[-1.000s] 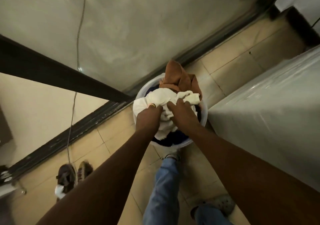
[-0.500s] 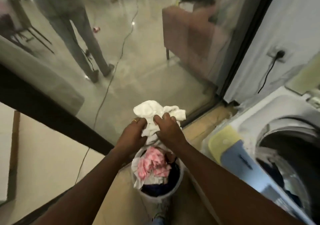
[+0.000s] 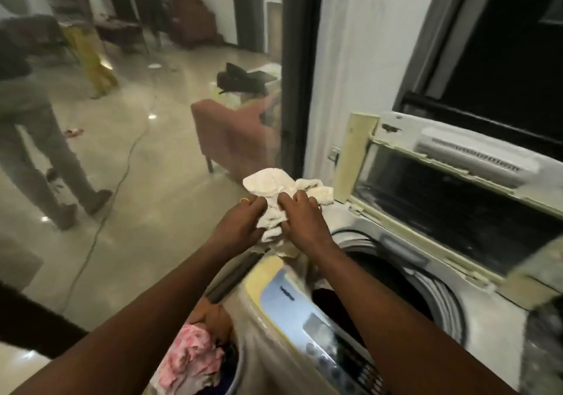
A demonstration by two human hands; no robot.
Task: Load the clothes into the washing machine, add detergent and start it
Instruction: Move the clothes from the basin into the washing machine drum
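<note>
- Your left hand [image 3: 240, 230] and right hand [image 3: 301, 224] hide the middle of the white cloth [image 3: 274, 184]. The fingers [image 3: 259, 204] of both are curled into it and pinch it from either side.
- Your fingertips are buried in the folds, so you cannot tell how deep the grip goes.
- A ring [image 3: 244, 200] shows on your left hand, just beside the cloth.
- Below your fingers, the drum opening [image 3: 380, 269] of the washing machine [image 3: 481, 315] is dark, and its contents are hard to make out. Your right forearm crosses its near edge.
- The control panel [image 3: 304, 312], nearer you than your fingers, is blurred. Its buttons and lettering cannot be read.
- The laundry basket [image 3: 240, 370], under your left forearm, is cut off by the bottom edge. A pink garment [image 3: 189, 361] lies on top of it.
- The cloth is held in the air over the machine's left rim, touching only your hands.
- It is off-white and crumpled. A rounded bunch bulges beyond your fingers and a wrinkled tail hangs below them.
- The raised lid [image 3: 451, 199] stands to the right of your fingers.
</note>
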